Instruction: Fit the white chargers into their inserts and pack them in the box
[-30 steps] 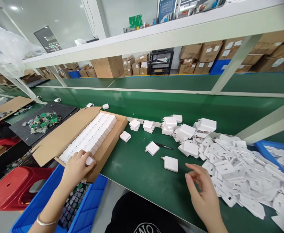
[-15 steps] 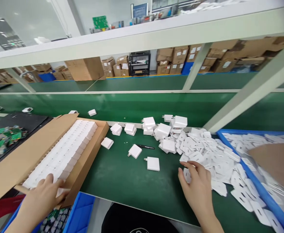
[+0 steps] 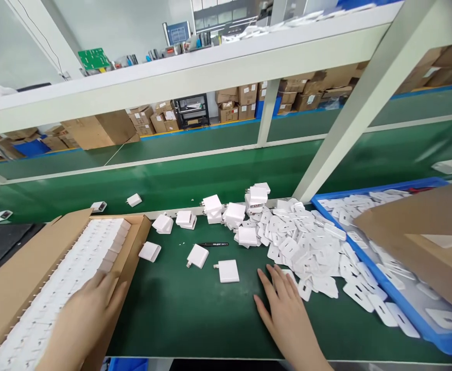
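My left hand reaches over the open cardboard box, its fingers apart on the near side of the packed rows of white charger housings. Its fingertips are partly hidden, and no housing is seen lifted in it. My right hand lies open with fingers spread on the green table, at the near left edge of a heap of flat white plastic plates. Between the hands lie white plug chargers, among them one with its prongs facing left and a tilted one.
A black pen lies behind the loose chargers. Several stacked chargers stand near the table's back edge. To the right is a blue tray of white plates with a cardboard piece over it. A slanted post rises behind the heap.
The view has turned to the right. My left hand has shifted farther up along the box's rows. My right hand has spread flatter, just left of the plate heap.
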Tool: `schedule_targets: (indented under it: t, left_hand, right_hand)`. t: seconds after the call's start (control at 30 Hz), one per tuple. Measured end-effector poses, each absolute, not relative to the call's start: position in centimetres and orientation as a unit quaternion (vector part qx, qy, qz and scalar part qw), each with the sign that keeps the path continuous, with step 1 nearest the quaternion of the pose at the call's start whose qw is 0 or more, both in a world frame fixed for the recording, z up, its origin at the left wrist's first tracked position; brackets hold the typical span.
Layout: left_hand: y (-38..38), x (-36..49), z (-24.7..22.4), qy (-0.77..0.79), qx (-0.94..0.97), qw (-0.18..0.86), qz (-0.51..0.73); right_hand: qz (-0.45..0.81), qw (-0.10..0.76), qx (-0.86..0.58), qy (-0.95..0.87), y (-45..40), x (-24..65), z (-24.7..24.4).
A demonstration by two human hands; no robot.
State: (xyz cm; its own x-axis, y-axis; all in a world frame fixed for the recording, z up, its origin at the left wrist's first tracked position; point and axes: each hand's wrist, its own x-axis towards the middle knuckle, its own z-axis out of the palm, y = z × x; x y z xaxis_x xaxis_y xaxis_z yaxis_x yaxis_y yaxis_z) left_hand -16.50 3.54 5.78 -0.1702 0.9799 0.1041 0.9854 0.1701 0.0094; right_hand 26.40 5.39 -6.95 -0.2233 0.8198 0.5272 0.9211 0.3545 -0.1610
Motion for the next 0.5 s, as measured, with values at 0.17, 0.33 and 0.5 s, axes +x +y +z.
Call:
schedule_targets:
  t: [0.17, 0.33, 0.5]
  left_hand:
    - [9.6, -7.0, 5.0, -0.643, -0.765, 0.024, -0.001]
    - [14.2, -2.4, 3.4, -0.588, -0.806, -0.055, -0.045]
    - [14.2, -2.7, 2.3, -0.548, -0.820, -0.119, -0.112]
  right_hand:
    - [-0.012, 0.299, -0.489, -0.819, 5.2, 25.4, -6.7]
    - [-0.043, 0.307, -0.581, -0.753, 6.0, 26.3, -6.2]
    - [-0.042, 0.290, -0.588, -0.754, 6.6, 26.8, -6.2]
